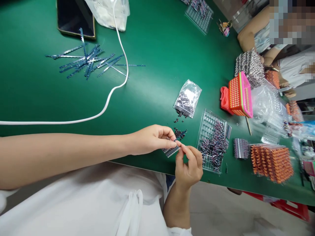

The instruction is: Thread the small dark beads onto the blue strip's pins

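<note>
My left hand point(155, 141) comes in from the left, closed, with thumb and fingers pinching a dark blue strip point(182, 134) that pokes out past the fingertips. Close against it is my right hand point(189, 164), thumb and forefinger pressed together; whatever is between those tips is too small to make out. Just under the fingers sits a small ridged grid piece point(171, 151), partly covered by my left hand. Small dark beads point(177, 132) lie loose on the table behind the fingertips. A clear plastic bag point(188, 98) of similar beads rests farther back.
Right of my hands, a clear compartment tray point(203, 131) bears a heap of thin dark pieces point(215, 147). Beyond are stacked orange pieces point(270, 162) and an orange basket point(237, 95). Blue strips point(86, 62), a white cable point(108, 98) and a phone point(75, 16) lie left. Another person sits opposite.
</note>
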{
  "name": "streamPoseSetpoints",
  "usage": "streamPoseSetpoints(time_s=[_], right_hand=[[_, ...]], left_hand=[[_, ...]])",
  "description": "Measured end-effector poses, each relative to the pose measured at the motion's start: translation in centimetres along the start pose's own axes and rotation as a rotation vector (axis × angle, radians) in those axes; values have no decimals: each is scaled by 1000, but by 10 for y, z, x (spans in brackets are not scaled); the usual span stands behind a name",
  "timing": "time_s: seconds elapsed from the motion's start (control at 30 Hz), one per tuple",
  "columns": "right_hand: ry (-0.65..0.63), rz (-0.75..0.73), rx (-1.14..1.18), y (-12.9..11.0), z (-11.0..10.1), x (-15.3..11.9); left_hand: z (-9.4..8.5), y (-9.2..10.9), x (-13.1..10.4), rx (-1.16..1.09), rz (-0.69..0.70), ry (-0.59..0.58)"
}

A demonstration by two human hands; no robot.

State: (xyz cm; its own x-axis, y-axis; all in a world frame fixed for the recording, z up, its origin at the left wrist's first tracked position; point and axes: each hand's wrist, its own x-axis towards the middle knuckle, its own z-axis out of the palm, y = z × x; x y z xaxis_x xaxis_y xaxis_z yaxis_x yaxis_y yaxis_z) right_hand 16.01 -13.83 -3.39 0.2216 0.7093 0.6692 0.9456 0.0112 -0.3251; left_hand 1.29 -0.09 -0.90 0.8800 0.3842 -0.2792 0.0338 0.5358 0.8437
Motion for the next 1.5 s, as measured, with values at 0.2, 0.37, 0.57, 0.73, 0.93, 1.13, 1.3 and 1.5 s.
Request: streamPoseSetpoints(time_s=[0.2,0.37,0.57,0.73,0.93,1.13,1.3,1.5], right_hand=[[51,75,4,-6,6,-3],[74,44,-35,-6,5,-3],[56,55,-2,-4,5,-4],[78,120,80,-5,5,-5],[73,84,52,-5,5,-6],[65,49,-38,-3,6,-9],[59,46,-35,-2,7,-7],[44,292,209,-9,4,-9]], left_hand=[[5,1,-5,41,40,-20],[7,1,-9,156,96,-7],[6,3,-12,338,182,6],[6,1,-14,434,295,-18],[7,-1,-14,445,325,-17],[6,2,-14,379,247,-27],[6,-1,-12,324,204,0],[7,-5,-5,101,119,57]])
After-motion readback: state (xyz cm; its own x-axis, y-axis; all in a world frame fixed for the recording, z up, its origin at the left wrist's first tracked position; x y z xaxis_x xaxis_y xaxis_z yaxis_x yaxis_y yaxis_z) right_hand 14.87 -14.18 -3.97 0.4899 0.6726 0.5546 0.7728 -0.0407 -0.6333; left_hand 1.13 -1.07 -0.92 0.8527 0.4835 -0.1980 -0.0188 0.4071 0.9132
